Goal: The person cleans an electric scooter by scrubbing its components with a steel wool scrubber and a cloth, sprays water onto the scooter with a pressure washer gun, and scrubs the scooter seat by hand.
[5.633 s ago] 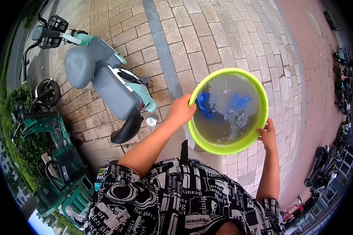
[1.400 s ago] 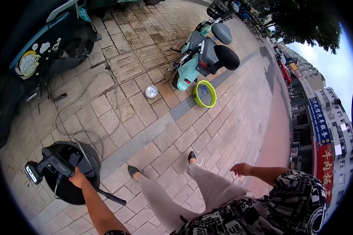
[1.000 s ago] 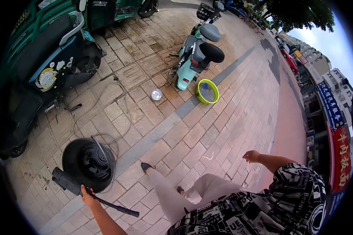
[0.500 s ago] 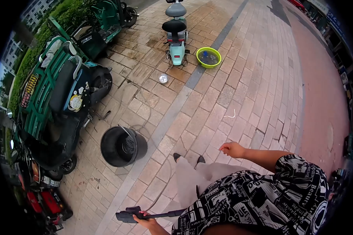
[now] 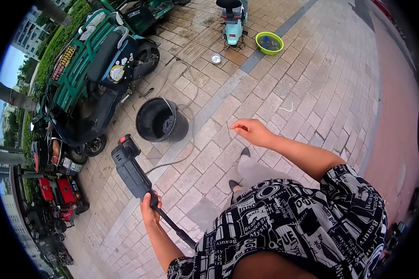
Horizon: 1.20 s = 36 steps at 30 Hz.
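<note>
My left hand [image 5: 149,209] is wrapped round a dark cordless pressure washer gun [image 5: 129,172], where its thick body meets the long black lance. A red patch shows at the gun's far end, and the lance points back towards my body. A thin hose [image 5: 174,162] runs from the gun over the paving. Ahead of the gun stands a black bucket [image 5: 178,129] with its handle up and something dark inside. My right hand [image 5: 255,132] hangs in the air right of the bucket, fingers loosely bent, holding nothing.
A green basin [image 5: 275,51] with dark water stands beside a pale turquoise scooter [image 5: 233,33]. A small silvery round thing [image 5: 216,58] lies nearby. Parked at left are a dark scooter [image 5: 102,107], a green cargo vehicle [image 5: 81,53] and a red vehicle [image 5: 66,189].
My left hand has raised the pressure washer gun forward, and its body now points up towards the bucket. My right hand has moved forward and left. The view has shifted, with my feet mid-step.
</note>
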Tool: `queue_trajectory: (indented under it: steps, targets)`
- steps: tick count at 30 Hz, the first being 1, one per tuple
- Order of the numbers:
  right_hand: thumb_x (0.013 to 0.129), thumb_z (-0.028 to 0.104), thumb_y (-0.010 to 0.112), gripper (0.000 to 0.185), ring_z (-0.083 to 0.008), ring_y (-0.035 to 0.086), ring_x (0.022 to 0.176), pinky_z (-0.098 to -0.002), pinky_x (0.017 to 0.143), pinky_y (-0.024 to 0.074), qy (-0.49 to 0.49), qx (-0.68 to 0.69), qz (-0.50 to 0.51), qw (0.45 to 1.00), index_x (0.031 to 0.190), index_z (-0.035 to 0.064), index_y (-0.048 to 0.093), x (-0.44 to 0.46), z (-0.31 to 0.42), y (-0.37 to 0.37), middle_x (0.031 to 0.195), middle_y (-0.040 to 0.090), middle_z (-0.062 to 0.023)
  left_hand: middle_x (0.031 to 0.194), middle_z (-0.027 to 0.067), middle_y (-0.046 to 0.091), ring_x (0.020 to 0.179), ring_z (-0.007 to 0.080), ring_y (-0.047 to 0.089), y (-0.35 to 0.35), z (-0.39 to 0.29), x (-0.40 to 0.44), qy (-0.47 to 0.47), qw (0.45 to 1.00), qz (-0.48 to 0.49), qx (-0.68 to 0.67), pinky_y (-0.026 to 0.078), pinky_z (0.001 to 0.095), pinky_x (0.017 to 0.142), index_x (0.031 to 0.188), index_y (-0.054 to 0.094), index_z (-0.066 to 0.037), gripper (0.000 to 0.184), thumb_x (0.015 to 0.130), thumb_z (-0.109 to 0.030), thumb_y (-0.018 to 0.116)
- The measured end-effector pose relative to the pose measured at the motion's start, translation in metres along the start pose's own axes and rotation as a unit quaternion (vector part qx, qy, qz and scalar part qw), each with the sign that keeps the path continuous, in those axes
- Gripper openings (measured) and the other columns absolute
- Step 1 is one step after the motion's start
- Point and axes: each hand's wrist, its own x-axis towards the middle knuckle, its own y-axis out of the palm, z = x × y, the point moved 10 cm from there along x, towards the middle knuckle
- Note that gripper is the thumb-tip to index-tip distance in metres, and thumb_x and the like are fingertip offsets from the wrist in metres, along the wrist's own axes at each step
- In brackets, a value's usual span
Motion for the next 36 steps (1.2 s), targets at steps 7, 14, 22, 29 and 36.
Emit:
queue_trajectory:
  steps: [7,14,22,29,36]
  targets:
    - [0.075,0.019,0.071,0.081,-0.0316,0.037,0.131,-0.0367,0.102,0.0365,-0.198,-0.158,-0.085,0.964,0.143,0.0112,0.028,-0.087,0.115,0.036,0.142,0.037,-0.0126,0.071,0.0088,0.061,0.049,0.0129,0.052,0.091,-0.024,-0.121,-0.106,0.930,0.258,0.240,0.038,0.0231,0.042,0.095,0.057,0.003,0.043,0.065,-0.020,0.076]
    - [0.074,0.032,0.068,0.074,-0.0258,0.028,0.138,-0.0510,0.108,0.0093,-0.191,-0.272,-0.056,0.941,0.141,0.0188,0.038,-0.174,0.100,0.003,0.135,0.051,-0.0029,0.094,0.0009,0.061,0.083,0.0086,0.053,0.180,0.014,-0.195,-0.141,0.791,0.444,0.396,0.046,0.0242,0.073,0.111,0.058,0.001,0.053,0.064,-0.011,0.080]
    - [0.078,0.026,0.066,0.053,-0.0325,0.063,0.080,-0.0356,0.072,0.0494,-0.282,-0.047,0.129,0.949,0.128,0.0129,0.054,-0.251,0.069,-0.062,0.094,0.066,-0.0124,0.092,0.0025,0.064,0.086,0.0087,0.056,0.335,0.034,-0.201,-0.096,0.608,0.594,0.518,0.047,0.0252,0.077,0.110,0.060,0.001,0.051,0.065,-0.012,0.080]
    - [0.072,0.017,0.074,0.034,-0.0265,0.059,0.076,-0.0353,0.077,0.0489,-0.087,-0.007,0.009,0.996,0.101,0.0041,0.062,-0.308,-0.054,-0.191,0.088,0.065,-0.0097,0.098,0.0049,0.062,0.092,0.0156,0.057,0.541,0.046,-0.163,0.183,0.661,0.582,0.438,0.043,0.0301,0.083,0.109,0.063,-0.006,0.051,0.066,-0.022,0.083]
    - [0.073,0.008,0.072,0.039,-0.0226,0.057,0.092,-0.0342,0.084,0.0456,0.013,0.063,-0.211,0.975,0.109,0.0020,0.058,-0.335,-0.081,-0.312,0.101,0.060,-0.0099,0.118,0.0137,0.055,0.115,0.0255,0.050,0.620,0.200,-0.157,0.318,0.822,0.367,0.297,0.041,0.0341,0.095,0.120,0.053,0.000,0.035,0.086,-0.002,0.049]
